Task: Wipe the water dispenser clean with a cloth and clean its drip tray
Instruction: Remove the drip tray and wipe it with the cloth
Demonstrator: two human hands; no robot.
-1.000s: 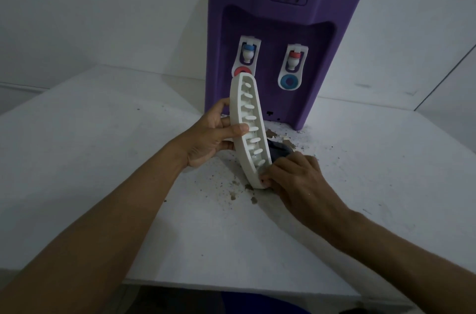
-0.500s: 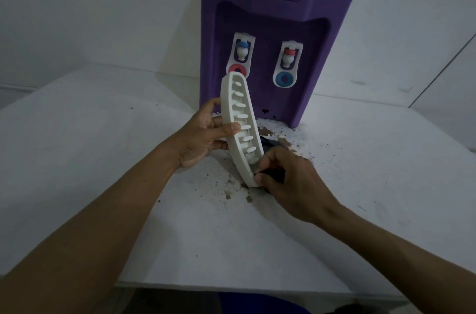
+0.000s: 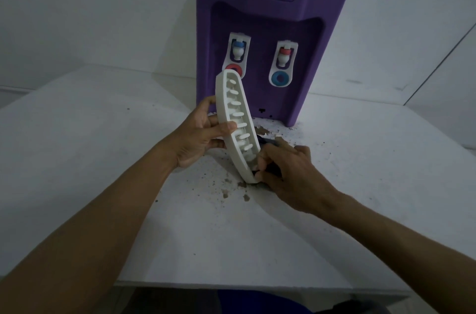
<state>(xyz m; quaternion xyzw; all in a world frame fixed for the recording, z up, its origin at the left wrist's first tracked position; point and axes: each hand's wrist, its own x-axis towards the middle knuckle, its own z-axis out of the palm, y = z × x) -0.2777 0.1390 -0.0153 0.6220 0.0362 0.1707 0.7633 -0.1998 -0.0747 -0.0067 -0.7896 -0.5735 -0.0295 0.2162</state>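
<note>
A purple water dispenser (image 3: 268, 17) with two white taps stands at the back of a white table (image 3: 103, 159). In front of it the white slotted drip tray (image 3: 233, 118) is held on edge, its lower end near the tabletop. My left hand (image 3: 201, 138) grips the tray's left rim at mid-height. My right hand (image 3: 291, 177) is closed on a dark cloth (image 3: 270, 142) and presses it against the tray's lower end; most of the cloth is hidden behind the hand and tray.
Brown crumbs of dirt (image 3: 231, 187) lie scattered on the table under the tray and near the dispenser's base. The table's front edge (image 3: 257, 288) runs close to me, with a blue object (image 3: 257, 300) below it. Pale walls close the corner behind.
My right hand has shifted slightly along the tray's lower end with the cloth. The left hand keeps the same grip on the tray.
</note>
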